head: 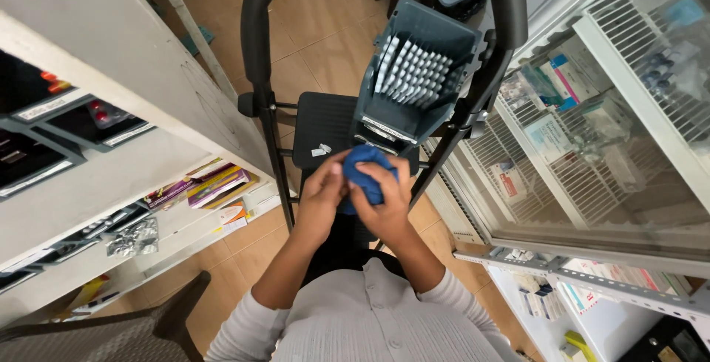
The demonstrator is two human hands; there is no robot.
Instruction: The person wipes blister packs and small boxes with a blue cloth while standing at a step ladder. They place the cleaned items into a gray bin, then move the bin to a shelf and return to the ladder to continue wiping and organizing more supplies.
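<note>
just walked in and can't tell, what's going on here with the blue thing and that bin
A person looks down at their own hands, held together in front of the chest. The left hand and right hand both clutch a bunched blue cloth. Just beyond them a grey bin, packed with rows of small white packets, sits tilted on a black step ladder. White shelves with boxes stand to the left, and a glass-fronted cabinet of medicine boxes to the right.
</note>
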